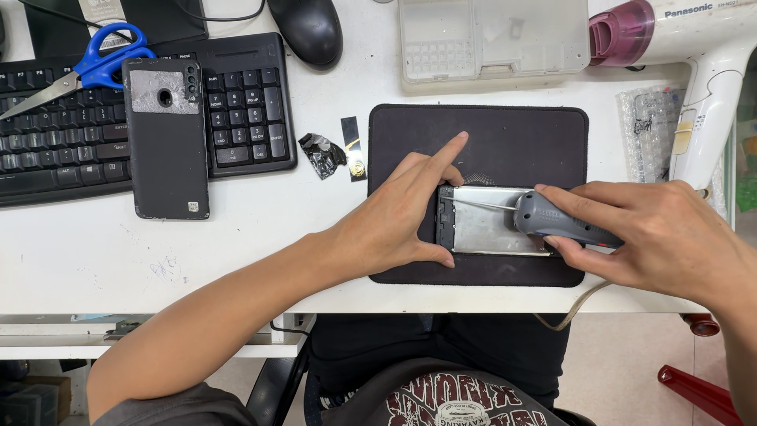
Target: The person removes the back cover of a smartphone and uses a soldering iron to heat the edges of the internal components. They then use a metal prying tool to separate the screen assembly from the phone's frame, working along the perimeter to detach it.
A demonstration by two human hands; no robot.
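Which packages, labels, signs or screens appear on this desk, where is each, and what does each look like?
Clear bubble-wrap bag: right of the black mat, rectangular, transparent.
Translucent plastic parts box: top centre, rectangular, whitish.
Small pale sticker: bottom corner of the dark phone back cover lying on the black keyboard.

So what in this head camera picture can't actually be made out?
- Opened phone: its left end sits under the left hand, its right end under the right hand.
- Grey screwdriver: the fingers hide its rear; its thin tip is too fine to see what it touches.
- Hair dryer: cut off by the top edge.
- Keyboard: partly covered by a phone back cover and scissors.
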